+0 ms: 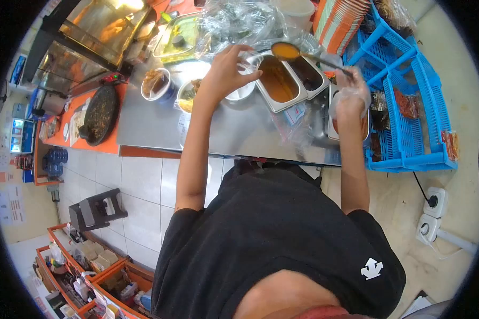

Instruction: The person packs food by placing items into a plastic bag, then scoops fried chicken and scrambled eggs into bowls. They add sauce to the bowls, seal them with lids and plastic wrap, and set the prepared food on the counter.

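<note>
My left hand is closed around the rim of a small clear plastic cup, held above the counter beside the sauce pans. My right hand, in a loose clear plastic glove, grips the dark handle of a ladle. Orange-brown sauce fills the ladle's bowl, which hovers over the far end of a metal pan of similar sauce, near the cup. Alongside stands a second metal pan with dark sauce. Under my left hand is a white container, partly hidden.
Paper cups of food stand left on the steel counter. Plastic bags and a green-lidded tub lie behind. A blue crate borders the right; a glass warmer and black stone mortar are left.
</note>
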Motion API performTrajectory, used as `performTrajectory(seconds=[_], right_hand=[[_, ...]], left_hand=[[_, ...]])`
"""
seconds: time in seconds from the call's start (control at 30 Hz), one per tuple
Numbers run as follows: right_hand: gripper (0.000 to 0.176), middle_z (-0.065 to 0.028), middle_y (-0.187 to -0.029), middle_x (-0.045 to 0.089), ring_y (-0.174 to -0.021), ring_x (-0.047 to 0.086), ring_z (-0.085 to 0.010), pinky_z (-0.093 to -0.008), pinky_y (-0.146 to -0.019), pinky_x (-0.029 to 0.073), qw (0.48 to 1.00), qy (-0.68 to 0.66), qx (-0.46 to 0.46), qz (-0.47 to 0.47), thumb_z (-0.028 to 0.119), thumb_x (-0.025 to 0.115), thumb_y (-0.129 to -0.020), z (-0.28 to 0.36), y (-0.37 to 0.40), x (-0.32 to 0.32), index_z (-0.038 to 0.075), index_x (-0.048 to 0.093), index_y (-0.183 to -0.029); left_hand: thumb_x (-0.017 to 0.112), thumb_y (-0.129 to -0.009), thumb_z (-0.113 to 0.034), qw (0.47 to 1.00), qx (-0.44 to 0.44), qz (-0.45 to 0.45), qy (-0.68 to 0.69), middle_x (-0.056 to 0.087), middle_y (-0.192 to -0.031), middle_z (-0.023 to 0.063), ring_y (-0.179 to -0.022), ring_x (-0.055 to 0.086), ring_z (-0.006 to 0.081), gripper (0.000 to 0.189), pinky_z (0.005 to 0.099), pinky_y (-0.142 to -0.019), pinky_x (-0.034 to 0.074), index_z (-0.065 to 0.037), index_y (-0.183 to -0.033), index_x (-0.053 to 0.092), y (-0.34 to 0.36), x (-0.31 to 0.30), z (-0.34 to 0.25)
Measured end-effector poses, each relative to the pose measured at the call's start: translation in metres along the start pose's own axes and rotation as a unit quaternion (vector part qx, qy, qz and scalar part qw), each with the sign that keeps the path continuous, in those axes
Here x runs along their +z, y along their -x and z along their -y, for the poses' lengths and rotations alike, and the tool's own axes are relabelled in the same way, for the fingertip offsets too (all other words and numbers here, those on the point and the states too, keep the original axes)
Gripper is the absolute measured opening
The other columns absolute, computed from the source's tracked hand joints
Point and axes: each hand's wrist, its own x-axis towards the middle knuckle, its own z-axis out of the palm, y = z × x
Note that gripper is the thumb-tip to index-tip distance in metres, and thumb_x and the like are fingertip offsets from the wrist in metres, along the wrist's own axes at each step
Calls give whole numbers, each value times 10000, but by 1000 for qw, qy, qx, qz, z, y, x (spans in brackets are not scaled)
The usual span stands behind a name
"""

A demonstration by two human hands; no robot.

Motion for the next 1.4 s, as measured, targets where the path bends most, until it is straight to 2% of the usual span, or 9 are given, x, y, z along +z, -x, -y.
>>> performTrajectory(seconds=[0.13, 0.2, 0.23, 0.33, 0.53, 0.63, 0.7, 1.0, 1.4], right_hand=[[232, -191, -884, 607, -815, 626, -306, -365, -802, 531, 999, -31, -31, 32, 128, 573, -834, 27, -16, 34, -96, 550, -891], [223, -200, -896, 606, -846, 622, -308, -360, -805, 525, 992, -32, -62, 105, 130, 575, -829, 36, -16, 50, -83, 552, -890], [223, -200, -896, 606, -846, 622, -308, -360, -805, 525, 992, -31, -65, 104, 130, 575, -829, 39, -13, 57, -83, 552, -890], [194, -185, -901, 609, -847, 614, -311, -383, -816, 524, 990, 10, -86, 109, 112, 547, -844, 42, -2, 71, -71, 558, -908], [229, -169, -884, 613, -767, 637, -292, -367, -738, 553, 982, 96, -108, 125, 167, 544, -867, 42, 17, 81, -55, 563, -922], [235, -158, -879, 614, -757, 642, -271, -365, -713, 558, 970, 97, -130, 179, 182, 544, -877, 39, 10, 76, -48, 566, -920], [233, -157, -884, 617, -758, 641, -264, -353, -725, 549, 961, 98, -137, 218, 185, 532, -888, 38, 8, 74, -41, 570, -930], [239, -159, -894, 621, -765, 641, -269, -335, -746, 539, 899, 265, -246, 249, 194, 528, -890, 46, 12, 74, -34, 566, -954], [138, -164, -1054, 596, -940, 602, -191, -302, -754, 512, 834, 275, -262, 400, 92, 522, -891, 60, 61, 93, -7, 565, -978]], left_hand=[[778, -679, -286, 999, 22, -11, 31, 603, -1087, 140, -853, 649, 228, 574, 318, -747, 536, -16, -1126, 540, -18, 0, -10], [778, -675, -332, 997, 36, -10, 66, 610, -1081, 134, -841, 652, 224, 602, 325, -735, 530, -8, -1126, 545, -27, 7, -5], [778, -675, -332, 997, 38, -10, 68, 610, -1081, 134, -841, 652, 224, 602, 325, -735, 530, -8, -1126, 545, -28, 11, -3], [783, -658, -319, 996, 39, -19, 72, 623, -990, 151, -758, 646, 228, 599, 326, -682, 521, 36, -1076, 542, -31, 18, -1], [797, -647, -320, 996, 35, -27, 83, 628, -983, 151, -746, 643, 221, 627, 319, -673, 524, 52, -1075, 531, -30, 19, 0], [801, -641, -327, 994, 30, -34, 100, 626, -979, 156, -751, 643, 225, 678, 320, -681, 525, 46, -1122, 502, -32, 16, -2], [798, -645, -377, 996, 7, -18, 82, 612, -1061, 155, -847, 641, 220, 753, 325, -742, 523, 27, -1186, 466, -33, 15, 0], [800, -649, -359, 995, 22, -23, 91, 616, -1039, 171, -841, 641, 221, 762, 332, -739, 526, 8, -1213, 442, -41, 15, 0], [806, -646, -331, 997, 39, -25, 64, 622, -1015, 166, -819, 657, 229, 754, 331, -725, 530, 11, -1204, 432, -45, 15, -4]])
